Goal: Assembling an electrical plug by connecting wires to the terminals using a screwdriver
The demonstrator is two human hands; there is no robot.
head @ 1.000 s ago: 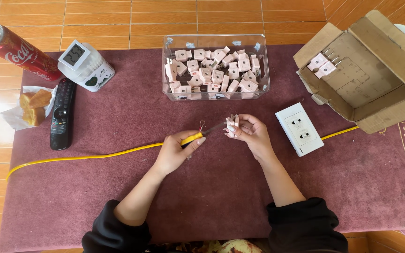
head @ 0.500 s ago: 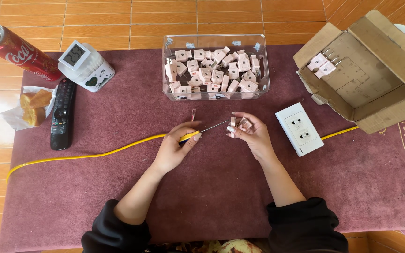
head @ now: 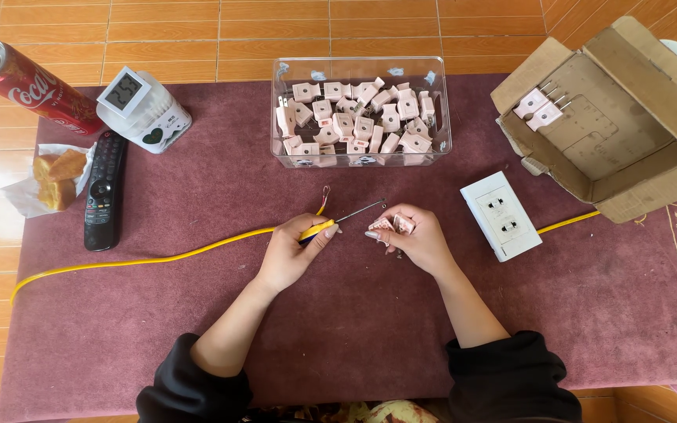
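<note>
Behind hands, clear bin (head: pixel 442 117) full of pink plugs (head: pixel 358 121); left hand (head: pixel 295 251) grip pinching screwdriver (head: pixel 338 221), right hand (head: pixel 417 239) grip pinching plug (head: pixel 392 225)

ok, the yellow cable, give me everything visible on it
The yellow cable is a thin, round, plastic-sheathed cord lying on the maroon mat. It runs from the mat's left edge in a shallow curve up to the left hand, which pinches it near its end. Past the fingers the sheath stops and thin bare wire strands stick up, curling slightly. A second yellow stretch shows right of the white socket block, running under the cardboard box; whether it is the same cable cannot be told.
</note>
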